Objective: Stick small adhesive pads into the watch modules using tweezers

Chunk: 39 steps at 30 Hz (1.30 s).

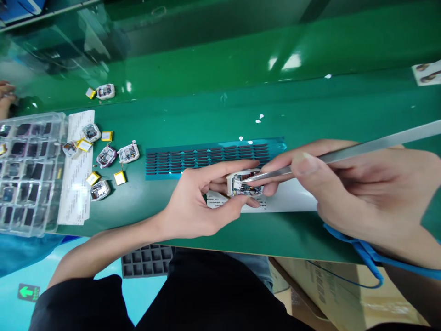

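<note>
Between the thumb and fingers of my left hand (203,197) sits a small white watch-like case (229,184), its open side up with circuit parts showing. My right hand (361,184) grips a pair of metal tweezers (372,145). The tweezer tips reach into the case and touch or hover over a white part inside; which of these I cannot tell. Beneath the hands lies a white printed sheet (292,197). Just behind them is a blue strip (165,163) bearing rows of thin dark pieces. A blue wrist strap (368,257) circles my right wrist.
Several open cases (128,153) with yellow-wrapped batteries (120,178) lie on the left of the green table (193,119). Beyond them are paper sheets (74,197) and a clear compartment tray (34,165). Another person's hand (6,96) shows at far left. A cardboard box (317,285) stands below the edge.
</note>
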Motion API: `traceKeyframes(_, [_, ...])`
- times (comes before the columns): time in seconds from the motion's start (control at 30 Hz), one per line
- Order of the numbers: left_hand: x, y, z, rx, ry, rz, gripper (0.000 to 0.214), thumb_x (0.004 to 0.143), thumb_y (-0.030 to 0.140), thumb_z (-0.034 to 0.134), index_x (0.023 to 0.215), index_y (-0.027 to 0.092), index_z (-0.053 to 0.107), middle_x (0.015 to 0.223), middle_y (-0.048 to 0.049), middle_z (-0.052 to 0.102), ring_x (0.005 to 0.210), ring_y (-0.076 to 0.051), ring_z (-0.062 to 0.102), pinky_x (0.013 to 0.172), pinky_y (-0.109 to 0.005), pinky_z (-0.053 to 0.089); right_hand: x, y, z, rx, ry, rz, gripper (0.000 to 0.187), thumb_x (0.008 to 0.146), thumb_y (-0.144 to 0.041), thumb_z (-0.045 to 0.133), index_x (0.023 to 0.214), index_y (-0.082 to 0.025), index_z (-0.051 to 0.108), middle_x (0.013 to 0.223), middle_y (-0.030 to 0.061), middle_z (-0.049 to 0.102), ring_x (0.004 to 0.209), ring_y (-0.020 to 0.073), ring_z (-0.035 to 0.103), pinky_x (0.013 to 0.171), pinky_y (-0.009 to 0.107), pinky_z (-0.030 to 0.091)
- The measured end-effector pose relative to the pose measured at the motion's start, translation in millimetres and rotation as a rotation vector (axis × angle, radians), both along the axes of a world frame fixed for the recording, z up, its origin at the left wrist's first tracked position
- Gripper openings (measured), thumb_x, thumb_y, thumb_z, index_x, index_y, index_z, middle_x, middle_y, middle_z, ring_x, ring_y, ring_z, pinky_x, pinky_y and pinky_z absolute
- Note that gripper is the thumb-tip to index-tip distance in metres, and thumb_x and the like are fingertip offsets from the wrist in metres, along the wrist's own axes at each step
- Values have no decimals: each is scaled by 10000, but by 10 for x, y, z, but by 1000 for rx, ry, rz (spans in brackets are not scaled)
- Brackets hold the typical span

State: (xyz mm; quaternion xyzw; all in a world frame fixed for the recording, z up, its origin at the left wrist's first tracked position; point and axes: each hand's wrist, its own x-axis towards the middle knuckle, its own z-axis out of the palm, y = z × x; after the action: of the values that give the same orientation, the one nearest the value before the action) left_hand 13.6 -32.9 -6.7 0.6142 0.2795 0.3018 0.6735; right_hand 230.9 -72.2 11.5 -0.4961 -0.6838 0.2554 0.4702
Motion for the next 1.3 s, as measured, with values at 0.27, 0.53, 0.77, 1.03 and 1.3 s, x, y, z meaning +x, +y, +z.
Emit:
traceKeyframes(0.27, [0,-17,-18,25,-69,-18,356,987,145,728,1340,115,694,1134,-113,852,934,-248,862,843,-267,732,31,-23,-88,62,-17,-3,330,1057,-143,657,801,-317,772,853,-107,813,762,93,791,638,180,644])
traceKeyframes(0.53, [-12,-15,3,-6,-28,-18,381,960,119,723,1340,91,699,1129,-130,850,918,-262,863,819,-283,736,45,-19,-76,68,-13,17,310,1057,-148,661,805,-293,769,858,-75,824,742,112,791,571,183,624])
traceKeyframes(0.77, [15,-23,35,15,-7,8,366,929,92,718,1295,103,723,1039,-99,862,875,-246,864,804,-270,733,47,-24,-100,108,-55,-2,297,1062,-140,654,807,-261,747,919,-71,832,668,85,756,610,171,633])
traceKeyframes(1.03, [10,-16,48,17,22,0,396,917,91,709,1313,69,717,983,-107,862,872,-251,864,805,-279,731,40,-85,-132,43,-110,-55,259,1084,-201,624,936,-335,789,923,-64,830,677,148,775,540,259,611])
traceKeyframes(1.3, [-10,2,-11,18,130,8,318,1045,232,621,1291,77,750,931,-92,857,770,-230,853,656,-266,683,132,-73,-16,93,-122,35,252,1067,-178,634,928,-304,802,985,-37,840,713,140,768,615,273,629])
